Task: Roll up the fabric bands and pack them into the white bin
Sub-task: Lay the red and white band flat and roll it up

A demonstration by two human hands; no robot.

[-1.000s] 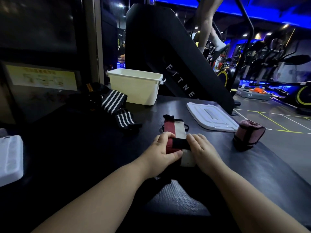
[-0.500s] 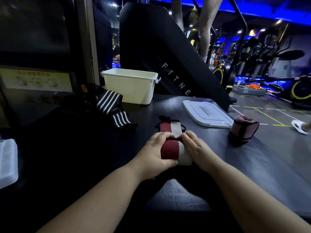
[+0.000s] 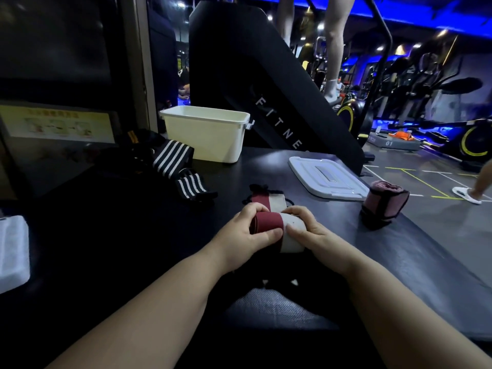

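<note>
A red and white fabric band [image 3: 277, 230] lies on the dark table [image 3: 266, 171], mostly wound into a thick roll, its short free end stretching away from me. My left hand [image 3: 245, 235] grips the red side of the roll, thumb under and fingers over. On the white side, my right hand [image 3: 308, 230] grips the roll the same way. The white bin [image 3: 207, 134] stands at the back of the table. A pink rolled band [image 3: 383, 201] sits near the right edge. Black bands with white stripes [image 3: 181, 169] lie unrolled left of the bin.
The bin's white lid [image 3: 327, 179] lies flat between the bin and the pink roll. A white object [image 3: 13, 251] sits at the far left edge. Behind the table rises a black stair machine [image 3: 266, 83]. A person's foot [image 3: 467, 194] is on the gym floor at right.
The roll has grown thicker and moved away from me along the band as both hands turned it; the black strip on the band is now wound inside, and the free end is shorter.
</note>
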